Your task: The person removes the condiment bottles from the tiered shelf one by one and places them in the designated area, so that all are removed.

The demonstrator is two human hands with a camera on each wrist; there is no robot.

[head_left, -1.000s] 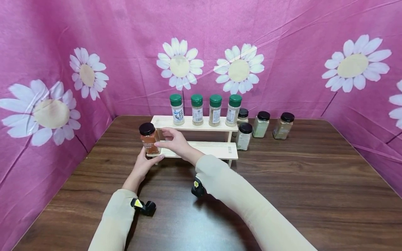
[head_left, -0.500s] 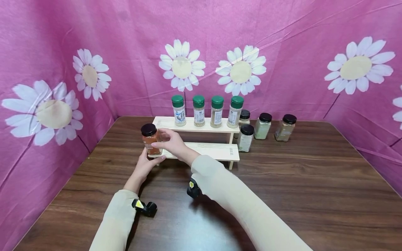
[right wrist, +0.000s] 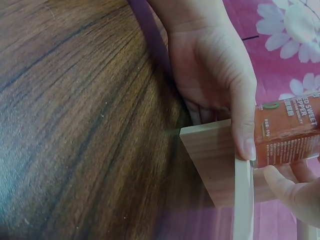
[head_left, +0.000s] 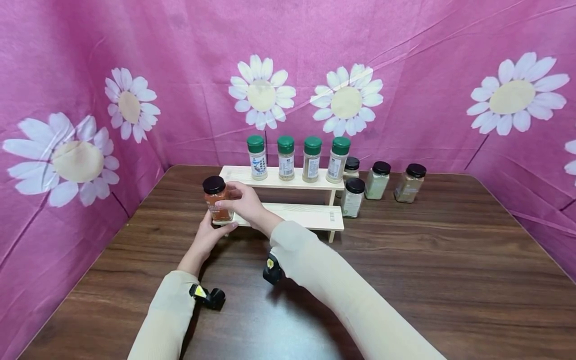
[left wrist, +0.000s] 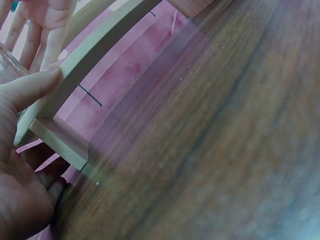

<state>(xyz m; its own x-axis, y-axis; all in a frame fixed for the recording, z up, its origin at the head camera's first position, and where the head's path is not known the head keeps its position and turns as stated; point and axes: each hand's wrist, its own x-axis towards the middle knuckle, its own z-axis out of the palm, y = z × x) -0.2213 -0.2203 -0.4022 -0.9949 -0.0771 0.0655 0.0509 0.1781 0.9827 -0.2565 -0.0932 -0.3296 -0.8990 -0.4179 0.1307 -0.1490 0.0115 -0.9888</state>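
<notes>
A spice jar (head_left: 216,204) with red-orange powder and a black lid stands upright at the left end of the wooden rack's lower shelf (head_left: 306,217). My right hand (head_left: 246,202) holds it from the right, thumb across its front. In the right wrist view, the jar's label (right wrist: 285,130) reads sweet pepper, and my right thumb and fingers (right wrist: 295,197) are at its side. My left hand (head_left: 207,241) grips the shelf's left end. The left wrist view shows the left thumb (left wrist: 35,89) on the board's edge and the other fingers curled below, partly hidden by a leg (left wrist: 62,145).
Several green-capped shakers (head_left: 286,159) line the upper shelf (head_left: 234,174). Beside the rack's right end stand black-lidded jars, including a pale one (head_left: 352,200), a greenish one (head_left: 377,182) and a brownish one (head_left: 409,185). A pink flowered cloth (head_left: 193,100) hangs behind the table (head_left: 427,260).
My right thumb has slid further left across the jar's front, and my right forearm has shifted slightly left. The left hand keeps its place on the shelf end.
</notes>
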